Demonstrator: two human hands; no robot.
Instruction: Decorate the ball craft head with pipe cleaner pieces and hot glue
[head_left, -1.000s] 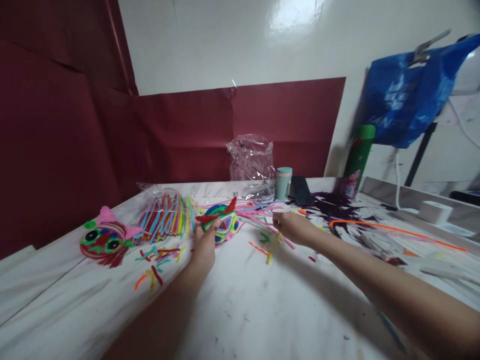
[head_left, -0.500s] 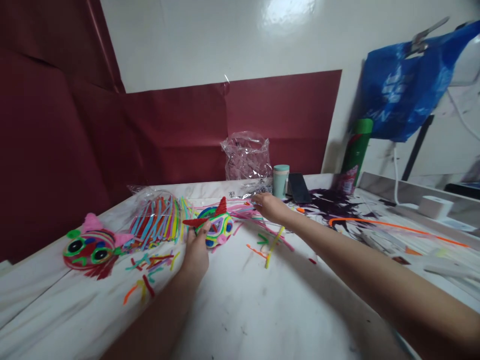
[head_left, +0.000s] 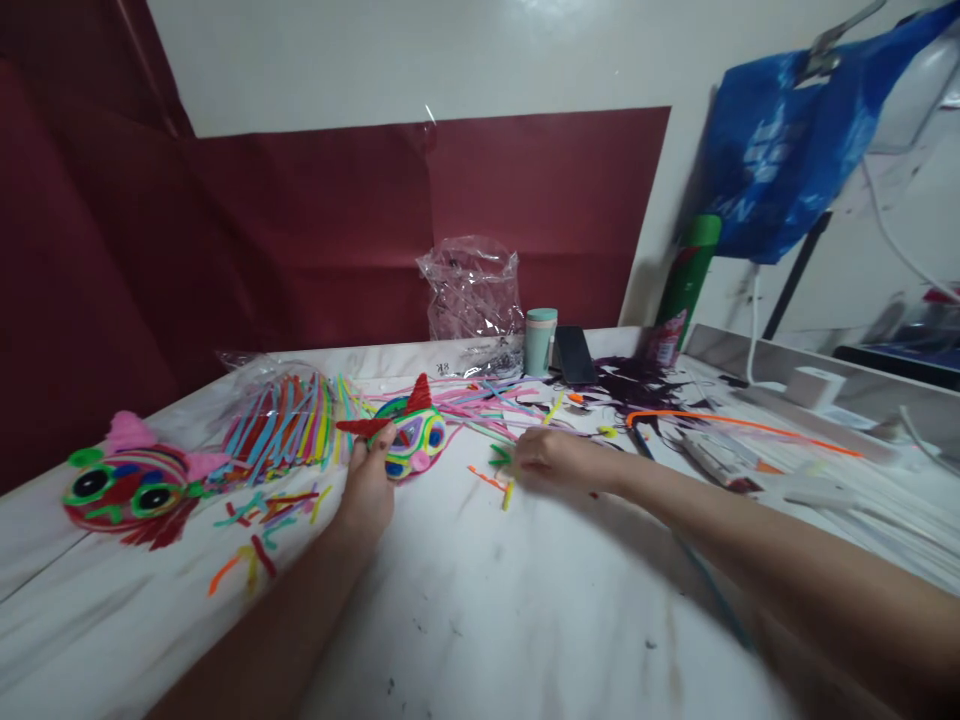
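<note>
My left hand (head_left: 369, 482) grips a small multicoloured pipe-cleaner mask (head_left: 409, 436) with red horns, held just above the white table (head_left: 525, 620). My right hand (head_left: 551, 456) rests low on the table with fingers curled by some short green and yellow pipe-cleaner pieces (head_left: 501, 468); whether it holds one is unclear. Behind both hands lies a spread of long pink and coloured pipe cleaners (head_left: 487, 400).
A finished red and green mask (head_left: 124, 485) lies at the far left. A bag of coloured pipe cleaners (head_left: 281, 420), a clear plastic bag (head_left: 472, 295), a teal cup (head_left: 540, 340), a dark phone (head_left: 574, 352), a green can (head_left: 682, 290) and a long orange pipe cleaner (head_left: 750, 425) stand further back.
My right hand has pulled back from the pink pipe cleaners at the rear and dropped to the table by the short pieces. The left hand still holds the mask.
</note>
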